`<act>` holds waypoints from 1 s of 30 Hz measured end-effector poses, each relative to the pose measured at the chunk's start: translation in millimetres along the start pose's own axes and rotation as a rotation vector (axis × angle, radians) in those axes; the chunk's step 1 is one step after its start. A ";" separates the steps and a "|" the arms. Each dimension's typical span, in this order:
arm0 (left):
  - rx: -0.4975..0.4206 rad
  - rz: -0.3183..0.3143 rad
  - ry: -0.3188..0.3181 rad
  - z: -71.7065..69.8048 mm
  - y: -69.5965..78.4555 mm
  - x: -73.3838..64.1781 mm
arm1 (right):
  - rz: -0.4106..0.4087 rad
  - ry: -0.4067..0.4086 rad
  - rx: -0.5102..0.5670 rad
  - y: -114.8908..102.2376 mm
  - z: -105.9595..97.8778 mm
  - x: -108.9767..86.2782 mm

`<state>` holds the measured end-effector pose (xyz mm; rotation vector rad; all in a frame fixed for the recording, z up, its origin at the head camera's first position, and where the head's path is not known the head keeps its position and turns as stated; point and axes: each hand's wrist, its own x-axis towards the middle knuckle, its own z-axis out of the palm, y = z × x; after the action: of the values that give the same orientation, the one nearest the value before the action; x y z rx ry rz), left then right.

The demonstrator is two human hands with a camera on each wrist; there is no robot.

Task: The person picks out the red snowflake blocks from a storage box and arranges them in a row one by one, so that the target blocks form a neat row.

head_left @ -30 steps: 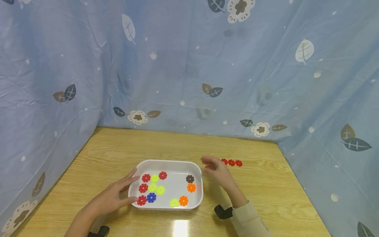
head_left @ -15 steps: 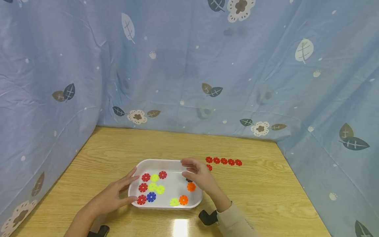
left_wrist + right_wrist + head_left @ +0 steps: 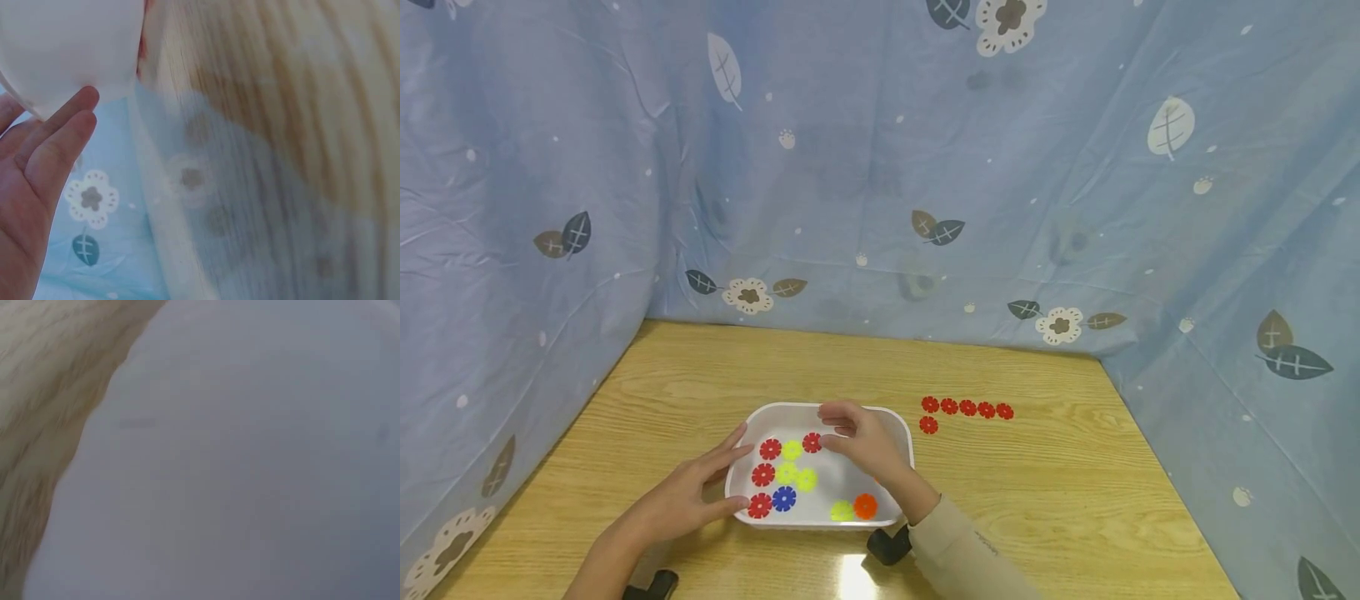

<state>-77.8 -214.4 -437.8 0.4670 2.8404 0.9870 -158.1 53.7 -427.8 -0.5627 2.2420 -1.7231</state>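
A white tray holds several notched, flower-shaped plastic discs in red, yellow, blue and orange. My left hand rests at the tray's left end, thumb and fingers spread along the rim. In the left wrist view its fingertips lie against the white outer wall. Over the tray is my right hand, fingers loosely bent, with nothing visible held. Its fingertips are nearest a red disc and partly cover it. Blurred white fills most of the right wrist view.
On the wooden table, right of the tray, several red discs form a row, with one more red disc below its left end. Patterned blue cloth hangs at the back and both sides.
My right hand has moved left, from beside the red row to over the tray, near the red disc there. The left hand stays at the tray's end.
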 end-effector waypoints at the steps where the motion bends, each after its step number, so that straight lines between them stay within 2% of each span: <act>1: 0.001 -0.001 -0.001 -0.1 0.0 0.2 | 0.024 -0.001 -0.008 -0.1 2.5 1.8; 8: -0.004 0.008 -0.004 -0.5 -0.4 1.3 | 0.110 -0.021 0.005 4.6 16.0 10.8; 13: -0.002 0.039 0.005 0.3 -0.4 -0.2 | 0.151 -0.016 -0.003 14.0 21.6 11.6; 15: 0.003 0.050 0.011 0.5 -0.3 -0.8 | 0.166 -0.008 -0.035 17.5 23.3 11.2; 22: 0.003 0.018 0.002 0.1 -1.4 0.1 | 0.202 0.001 -0.147 23.2 26.1 12.4; 30: 0.001 0.015 0.003 0.2 -0.8 0.4 | 0.199 -0.013 -0.310 26.1 29.6 13.8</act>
<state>-78.4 -214.8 -438.4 0.4882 2.8441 0.9890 -161.5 27.7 -460.4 -0.3927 2.4782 -1.2848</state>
